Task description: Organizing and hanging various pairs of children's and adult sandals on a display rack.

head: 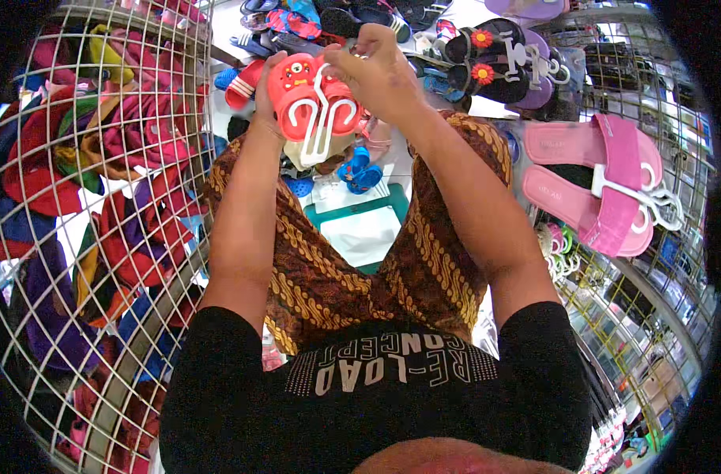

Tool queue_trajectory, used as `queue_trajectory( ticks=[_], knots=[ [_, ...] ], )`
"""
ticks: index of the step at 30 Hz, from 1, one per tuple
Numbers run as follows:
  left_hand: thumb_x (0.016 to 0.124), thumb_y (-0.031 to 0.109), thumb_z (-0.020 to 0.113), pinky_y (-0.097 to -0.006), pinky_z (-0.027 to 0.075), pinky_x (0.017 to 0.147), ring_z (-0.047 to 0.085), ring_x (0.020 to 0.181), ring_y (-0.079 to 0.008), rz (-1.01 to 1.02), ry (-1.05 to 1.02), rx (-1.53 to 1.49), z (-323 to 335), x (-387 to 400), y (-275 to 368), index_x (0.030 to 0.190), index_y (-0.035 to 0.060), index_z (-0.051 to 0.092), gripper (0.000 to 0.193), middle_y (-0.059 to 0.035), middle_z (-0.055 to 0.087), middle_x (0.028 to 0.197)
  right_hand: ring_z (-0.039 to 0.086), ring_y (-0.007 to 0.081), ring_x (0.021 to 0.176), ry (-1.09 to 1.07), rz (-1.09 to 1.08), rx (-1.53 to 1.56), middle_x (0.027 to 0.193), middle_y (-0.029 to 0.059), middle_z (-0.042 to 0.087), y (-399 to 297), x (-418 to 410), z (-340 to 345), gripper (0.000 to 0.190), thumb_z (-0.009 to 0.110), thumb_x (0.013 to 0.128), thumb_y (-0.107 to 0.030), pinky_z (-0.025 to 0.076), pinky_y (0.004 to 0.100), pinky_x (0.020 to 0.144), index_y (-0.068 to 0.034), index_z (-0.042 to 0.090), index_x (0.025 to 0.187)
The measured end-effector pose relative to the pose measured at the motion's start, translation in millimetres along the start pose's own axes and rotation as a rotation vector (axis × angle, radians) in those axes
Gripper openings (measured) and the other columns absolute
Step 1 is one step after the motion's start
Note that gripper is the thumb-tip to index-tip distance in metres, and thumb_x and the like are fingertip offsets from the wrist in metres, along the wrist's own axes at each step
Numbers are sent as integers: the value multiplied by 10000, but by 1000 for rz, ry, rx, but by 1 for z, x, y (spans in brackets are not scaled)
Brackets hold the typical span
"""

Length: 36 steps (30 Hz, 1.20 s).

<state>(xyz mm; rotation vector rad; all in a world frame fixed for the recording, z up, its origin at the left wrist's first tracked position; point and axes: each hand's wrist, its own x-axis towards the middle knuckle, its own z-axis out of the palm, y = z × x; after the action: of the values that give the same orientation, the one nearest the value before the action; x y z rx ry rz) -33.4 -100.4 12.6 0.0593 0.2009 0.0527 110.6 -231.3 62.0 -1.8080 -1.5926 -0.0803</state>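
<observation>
A pair of coral-red children's clogs (293,98) with a small bear decoration is held up in front of me. My left hand (270,89) grips the outer side of the left clog. Over the toe end of the right clog, my right hand (379,74) has its thumb and bent fingers closed; the clog's far edge is hidden behind them. A white plastic shoe hanger (319,133) lies over the pair, its two curled arms inside the heel openings and its hook reaching up between the clogs. Below them, a pair of small blue clogs (360,172) rests between my knees.
Wire mesh racks stand close on both sides, with colourful cloth goods (141,130) behind the left mesh (99,237). Pink slippers (621,178) and black flower sandals (490,62) hang at right. A green-edged tray (403,204) lies below. Several sandals crowd the far side.
</observation>
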Motion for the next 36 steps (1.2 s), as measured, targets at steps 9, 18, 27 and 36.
queue_trajectory(
  ticks=[9, 18, 27, 36],
  knots=[
    [917, 424, 496, -444, 547, 864, 671, 919, -294, -31, 58, 49, -30, 12, 16, 1091, 23, 636, 459, -155, 691, 1052, 562, 350, 964, -173, 155, 137, 1063, 155, 500, 14, 5, 11, 203, 711, 817, -259, 494, 419, 806, -150, 655, 979],
    [969, 403, 433, -432, 489, 957, 611, 1063, -312, 52, -136, 15, -28, 17, 15, 1197, -19, 538, 490, -185, 619, 1177, 625, 365, 866, -116, 151, 199, 909, 144, 613, 12, 6, 18, 214, 586, 925, -258, 504, 467, 735, -71, 558, 1025],
    [746, 655, 601, -459, 522, 921, 615, 1039, -356, 282, 39, 356, -26, 11, 7, 1212, 30, 479, 789, -186, 576, 1204, 625, 384, 893, -92, 257, 243, 937, 156, 640, 12, 9, 17, 203, 586, 925, -252, 495, 472, 752, -67, 565, 1005],
    [655, 344, 579, -459, 555, 878, 667, 923, -350, 93, 17, 149, -30, 2, 11, 1217, -24, 554, 672, -223, 652, 1100, 635, 351, 894, -137, 293, 410, 927, 169, 645, 17, 13, 18, 256, 574, 950, -274, 485, 407, 819, -37, 595, 1046]
  ],
)
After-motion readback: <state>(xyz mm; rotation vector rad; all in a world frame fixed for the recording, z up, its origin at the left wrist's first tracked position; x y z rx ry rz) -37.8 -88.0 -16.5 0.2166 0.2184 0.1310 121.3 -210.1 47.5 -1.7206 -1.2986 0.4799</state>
